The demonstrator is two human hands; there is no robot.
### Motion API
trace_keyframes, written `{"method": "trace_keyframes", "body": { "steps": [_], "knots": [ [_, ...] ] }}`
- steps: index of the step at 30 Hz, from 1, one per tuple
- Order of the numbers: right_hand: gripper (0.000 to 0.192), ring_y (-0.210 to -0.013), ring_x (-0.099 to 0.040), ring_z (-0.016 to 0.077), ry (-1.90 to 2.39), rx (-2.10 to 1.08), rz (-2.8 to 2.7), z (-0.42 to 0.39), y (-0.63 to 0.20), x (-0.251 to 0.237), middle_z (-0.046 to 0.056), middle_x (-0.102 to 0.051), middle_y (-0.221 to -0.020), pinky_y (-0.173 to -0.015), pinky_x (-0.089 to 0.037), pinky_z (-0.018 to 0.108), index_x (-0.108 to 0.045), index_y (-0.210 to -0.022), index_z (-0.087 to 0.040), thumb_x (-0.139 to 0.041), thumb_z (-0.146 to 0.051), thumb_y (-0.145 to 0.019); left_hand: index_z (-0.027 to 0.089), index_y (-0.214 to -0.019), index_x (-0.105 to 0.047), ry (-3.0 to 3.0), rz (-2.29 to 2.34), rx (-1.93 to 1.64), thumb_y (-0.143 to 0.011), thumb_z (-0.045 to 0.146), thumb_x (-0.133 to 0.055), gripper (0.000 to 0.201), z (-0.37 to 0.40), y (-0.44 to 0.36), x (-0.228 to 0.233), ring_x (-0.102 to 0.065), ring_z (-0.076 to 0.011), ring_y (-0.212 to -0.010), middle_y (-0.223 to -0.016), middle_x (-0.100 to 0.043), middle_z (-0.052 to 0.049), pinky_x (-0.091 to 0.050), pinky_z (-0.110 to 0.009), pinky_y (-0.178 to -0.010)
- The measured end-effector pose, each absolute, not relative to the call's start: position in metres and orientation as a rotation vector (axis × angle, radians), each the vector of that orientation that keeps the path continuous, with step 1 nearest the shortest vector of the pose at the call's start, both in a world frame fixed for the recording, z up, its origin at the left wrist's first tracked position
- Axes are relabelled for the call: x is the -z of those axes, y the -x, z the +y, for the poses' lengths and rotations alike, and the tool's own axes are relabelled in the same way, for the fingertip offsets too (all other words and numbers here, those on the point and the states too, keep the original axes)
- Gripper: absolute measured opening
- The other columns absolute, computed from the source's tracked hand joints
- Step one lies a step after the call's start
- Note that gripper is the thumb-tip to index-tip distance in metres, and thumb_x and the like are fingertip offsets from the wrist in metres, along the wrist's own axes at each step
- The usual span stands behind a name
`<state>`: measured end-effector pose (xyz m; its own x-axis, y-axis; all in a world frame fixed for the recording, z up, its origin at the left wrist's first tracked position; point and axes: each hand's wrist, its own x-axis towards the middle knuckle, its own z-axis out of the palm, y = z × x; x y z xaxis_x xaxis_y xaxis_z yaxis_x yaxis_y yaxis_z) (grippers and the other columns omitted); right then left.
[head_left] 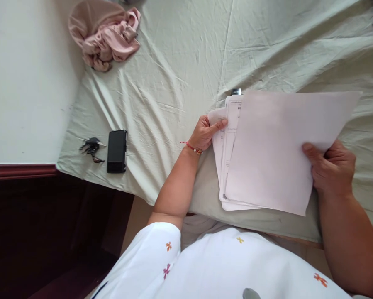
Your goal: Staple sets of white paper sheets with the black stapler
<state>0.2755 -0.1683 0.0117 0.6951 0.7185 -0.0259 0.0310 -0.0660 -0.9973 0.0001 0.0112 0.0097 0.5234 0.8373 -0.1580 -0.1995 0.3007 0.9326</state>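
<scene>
From the head camera I look straight down on a bed covered with a pale green, creased cotton sheet, and my view of both hands is clear. The left hand, with a thin red string bracelet at the wrist, lies on the left edge of a stack of white printed paper sheets; its thumb presses down on the top corner of the stack and the other fingers are curled under the edge, so it pinches that edge. The stack rests on the sheet near the bed's near edge, just in front of the torso in a white shirt with small orange and pink cross marks. The right hand pinches the right edge of a single blank white sheet of paper, thumb on top and fingers behind it, holding it tilted over the stack so that it covers most of the pages. A small dark object peeks out just beyond the stack's far edge; I cannot tell what it is. Well apart to the left, a black rectangular smartphone lies face down beside a dark bunch of keys. A crumpled pink cloth sits at the far left corner of the bed.
</scene>
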Motion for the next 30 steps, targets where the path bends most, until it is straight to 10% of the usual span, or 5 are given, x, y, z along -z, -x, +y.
{"method": "trace_keyframes", "body": {
  "steps": [30],
  "knots": [
    [0.046, -0.076, -0.070, 0.0124, 1.490, -0.668, -0.586, -0.1691, -0.2779, -0.0134, 0.002, -0.084, -0.099, -0.077, -0.060, 0.029, -0.087, -0.100, -0.024, -0.101, -0.038, -0.059, 0.022, -0.086, -0.080, -1.028, 0.754, -0.821, -0.064, 0.062, -0.097, 0.049, 0.0135, -0.0036, -0.0130, -0.082, -0.0315, -0.111, -0.090, -0.085, -0.006, -0.070, -0.037, -0.081]
  ]
}}
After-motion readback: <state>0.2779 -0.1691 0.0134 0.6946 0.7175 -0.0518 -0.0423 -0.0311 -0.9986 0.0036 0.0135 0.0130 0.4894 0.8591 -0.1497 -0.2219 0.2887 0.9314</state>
